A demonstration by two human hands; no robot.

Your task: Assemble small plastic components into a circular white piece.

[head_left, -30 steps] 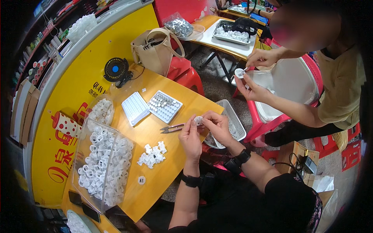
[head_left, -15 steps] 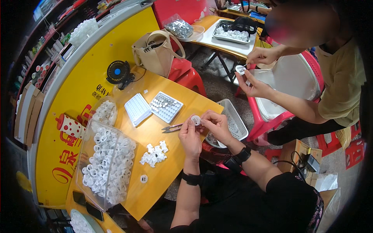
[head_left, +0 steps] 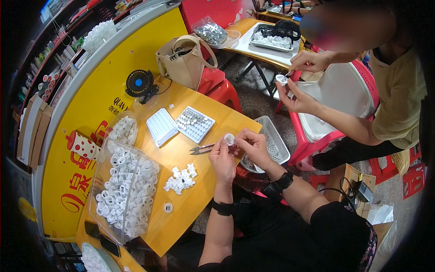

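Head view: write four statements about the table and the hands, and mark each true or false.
1. Both hands, left hand and right hand, hold one small white ring. True.
2. The tweezers are in the right hand. False: they lie on the table.
3. The clear box holds many white rings. True.
4. The small black fan sits inside the white basket. False: it stands on the table's far end.

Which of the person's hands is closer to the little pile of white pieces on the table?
Left. The left hand is just right of the pile of white pieces and a little above it. The right hand sits farther right, past the left hand, near the table's edge.
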